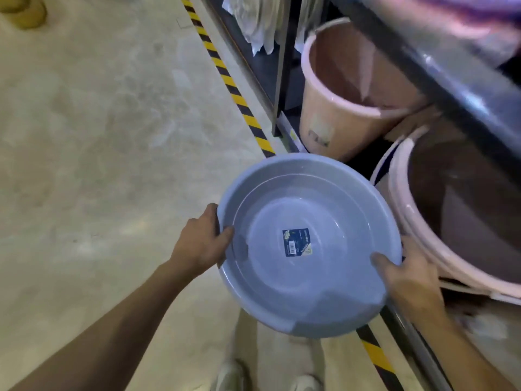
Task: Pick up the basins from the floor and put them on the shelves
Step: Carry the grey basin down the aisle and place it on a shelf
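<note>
Standing on the concrete floor (pixel 98 136), the person's two shoes (pixel 229 376) appear at the bottom edge, directly below the held load.

Left hand (pixel 201 244): grips the left rim of the blue basin (pixel 307 277). Thumb lies over the rim on the inner wall; the other fingers curl beneath the rim and are hidden.

Right hand (pixel 406 280): grips the near right rim of the same basin. Thumb rests on the inner wall; the other fingers wrap under the edge.

Blue basin: held in the air between both hands, above the floor, open side up, tilted slightly. A blue label (pixel 297 242) is stuck at the centre of its inner bottom. The basin overlaps the striped tape line and sits just beside the front edge of the shelf unit.

Black-and-yellow striped tape (pixel 225 77): runs diagonally along the floor beside the shelf unit base, passing beneath the basin.

Stack of pink basins (pixel 408 221): on the low shelf, just right of the blue basin, close to the right hand.

Pink bucket (pixel 332 117): upright on the same shelf, beyond the stack.

Dark metal shelf board (pixel 451 88): crosses above the bucket and the stack.

White plastic wrapping (pixel 262 26): hangs in the farther shelf bay.
</note>
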